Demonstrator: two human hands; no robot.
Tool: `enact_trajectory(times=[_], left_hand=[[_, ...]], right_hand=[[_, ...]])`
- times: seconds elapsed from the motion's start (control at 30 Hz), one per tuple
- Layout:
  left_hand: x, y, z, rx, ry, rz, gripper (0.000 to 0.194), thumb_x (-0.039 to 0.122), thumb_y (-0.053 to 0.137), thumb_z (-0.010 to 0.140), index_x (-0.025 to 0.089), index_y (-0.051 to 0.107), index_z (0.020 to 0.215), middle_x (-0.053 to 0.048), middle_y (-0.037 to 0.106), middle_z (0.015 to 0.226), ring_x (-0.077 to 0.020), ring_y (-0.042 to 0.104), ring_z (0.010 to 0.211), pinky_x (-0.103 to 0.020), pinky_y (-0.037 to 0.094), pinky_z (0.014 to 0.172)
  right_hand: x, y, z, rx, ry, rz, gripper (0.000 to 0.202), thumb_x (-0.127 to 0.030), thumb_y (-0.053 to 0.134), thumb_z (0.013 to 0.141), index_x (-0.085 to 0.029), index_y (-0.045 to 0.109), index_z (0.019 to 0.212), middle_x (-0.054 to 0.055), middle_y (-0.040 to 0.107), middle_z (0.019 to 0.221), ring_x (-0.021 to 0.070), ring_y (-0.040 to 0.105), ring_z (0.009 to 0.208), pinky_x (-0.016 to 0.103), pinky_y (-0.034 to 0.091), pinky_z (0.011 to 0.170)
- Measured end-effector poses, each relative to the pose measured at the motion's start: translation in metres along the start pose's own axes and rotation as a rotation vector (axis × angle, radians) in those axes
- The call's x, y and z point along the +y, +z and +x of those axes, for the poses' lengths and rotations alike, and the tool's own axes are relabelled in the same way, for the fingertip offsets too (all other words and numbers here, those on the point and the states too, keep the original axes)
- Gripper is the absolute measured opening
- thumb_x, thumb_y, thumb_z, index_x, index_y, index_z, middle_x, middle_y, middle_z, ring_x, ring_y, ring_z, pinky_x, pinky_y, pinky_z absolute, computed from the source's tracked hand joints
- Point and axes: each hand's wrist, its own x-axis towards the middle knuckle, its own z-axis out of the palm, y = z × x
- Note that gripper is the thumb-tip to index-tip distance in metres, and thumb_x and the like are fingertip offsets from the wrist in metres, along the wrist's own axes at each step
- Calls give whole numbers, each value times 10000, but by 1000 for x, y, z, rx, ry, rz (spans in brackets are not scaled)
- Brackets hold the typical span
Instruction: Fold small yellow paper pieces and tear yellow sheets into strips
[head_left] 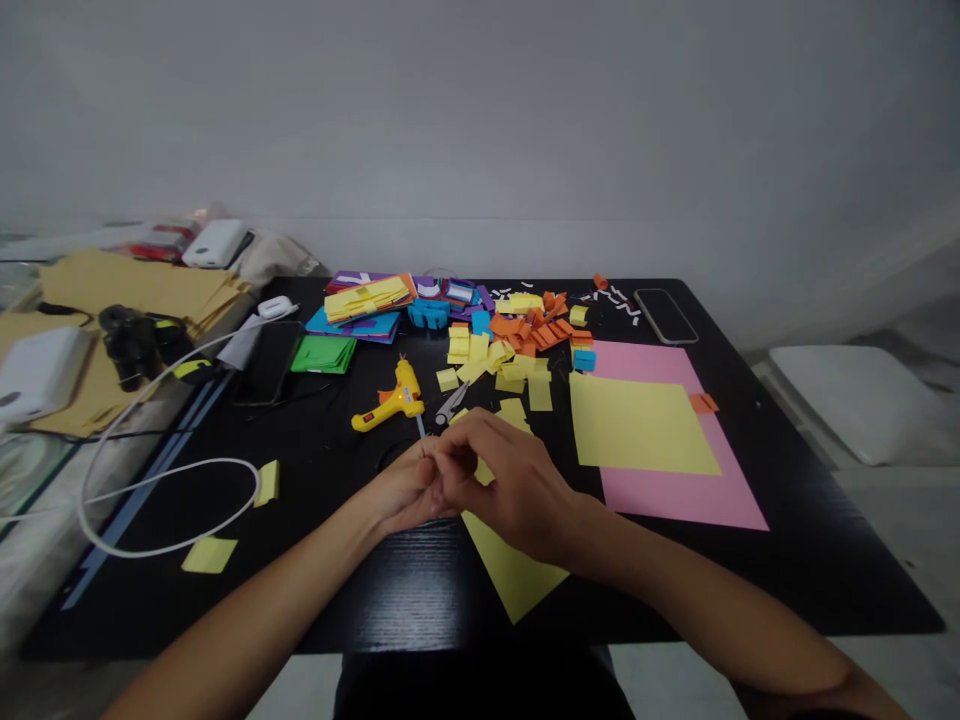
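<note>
Close together, my left grip (412,490) and right grip (514,485) meet over the middle of the desk (405,600), the right one's thumb and finger bent in against the left one's fingers. I cannot tell whether anything is pinched there, since my own fingers hide it. Under my right grip lies a yellow strip (517,575), partly covered by it; just beyond are the scissors (451,403) and, to their left, the glue gun (394,402).

The desk is black, its far edge near a pale wall (480,120); my lap shows below the near edge. To the right, a yellow sheet (645,430) lies across a pink sheet (682,502), with a phone (666,316) behind them. Yellow slips (478,348) and orange slips (529,328) heap up at the back, beside stacked coloured bundles (367,298) and a green stack (322,354).

On my left, a white cable (180,465) loops over the desk, its bend just beside a small yellow slip (268,483). Further left, brown paper (142,285) bears a white box (41,370).
</note>
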Motion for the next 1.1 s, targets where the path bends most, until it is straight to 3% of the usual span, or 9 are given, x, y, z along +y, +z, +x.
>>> enact_trajectory(times=[0.1, 0.23, 0.43, 0.67, 0.77, 0.97, 1.1], left_hand=[[3, 4, 0, -89, -62, -24, 563, 479, 1001, 522, 124, 568, 577, 38, 501, 503, -54, 440, 412, -182, 408, 413], [5, 6, 1, -133, -82, -65, 589, 475, 986, 566, 132, 509, 536, 57, 426, 464, -52, 433, 424, -169, 420, 434], [-1, -3, 2, -126, -84, -109, 448, 359, 964, 656, 118, 588, 626, 56, 500, 513, -34, 445, 435, -140, 435, 455], [-2, -9, 2, -73, -106, -78, 361, 285, 964, 656, 103, 702, 825, -37, 715, 745, -142, 687, 683, -212, 574, 656], [-2, -8, 2, -101, -105, -59, 380, 324, 972, 647, 101, 702, 792, -17, 685, 694, -111, 642, 621, -199, 548, 608], [2, 1, 4, -204, -78, -24, 551, 536, 969, 564, 120, 609, 596, 34, 512, 512, -50, 435, 439, -174, 365, 448], [8, 5, 4, -217, -40, 36, 447, 447, 955, 639, 125, 646, 649, 24, 516, 589, -58, 436, 459, -176, 311, 427]], right_hand=[[1, -2, 2, 9, 46, 32, 84, -167, 562, 1009, -177, 596, 933, 37, 667, 895, 151, 636, 841, 286, 534, 786], [-3, -7, 4, -60, -1, 37, 109, -143, 530, 1031, -153, 636, 1011, 66, 696, 950, 160, 665, 897, 300, 550, 834], [-5, -8, 2, -22, -152, -77, 123, -152, 537, 1035, -154, 652, 1077, 87, 723, 1002, 176, 683, 946, 312, 592, 858], [-10, -9, 0, -53, -249, -331, 155, -123, 508, 1038, -110, 652, 983, 98, 712, 932, 183, 645, 887, 321, 579, 842], [-9, -9, 0, -75, -217, -316, 183, -146, 478, 1057, -135, 632, 958, 81, 692, 906, 177, 633, 865, 312, 561, 819], [0, -17, 5, -28, -33, -147, 110, -182, 474, 1030, -187, 552, 953, 59, 638, 918, 171, 600, 833, 301, 506, 727], [6, -42, 13, 42, 87, -187, 141, -144, 432, 966, -211, 473, 849, 10, 536, 774, 155, 499, 682, 297, 396, 631]])
